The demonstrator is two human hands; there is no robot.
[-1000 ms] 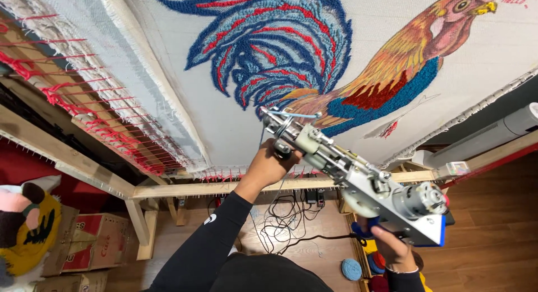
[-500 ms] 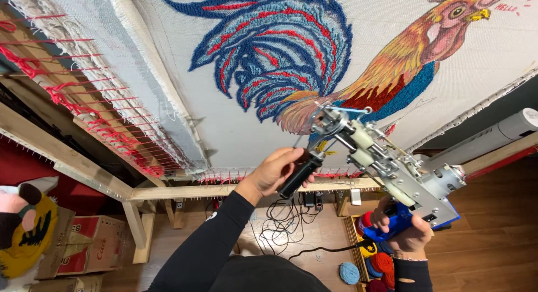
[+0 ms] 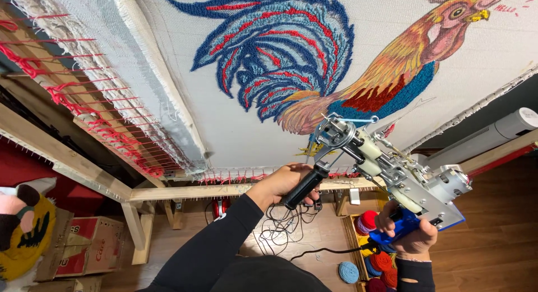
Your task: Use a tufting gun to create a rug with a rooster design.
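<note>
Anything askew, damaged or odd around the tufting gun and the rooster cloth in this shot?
Nothing looks damaged. The left hand grips the black front handle and the right hand the blue grip of the tufting gun, whose tip is at the rooster cloth. Only untidy bits: loose cables and yarn balls on the floor.

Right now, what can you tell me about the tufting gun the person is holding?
The tufting gun is a bare metal frame with cream rollers, a grey motor at the rear and a blue grip below. It is tilted, its needle end up against the cloth just beneath the rooster. The left hand grips its black front handle; the right hand wraps the blue grip. A black cord hangs down from it.
</note>
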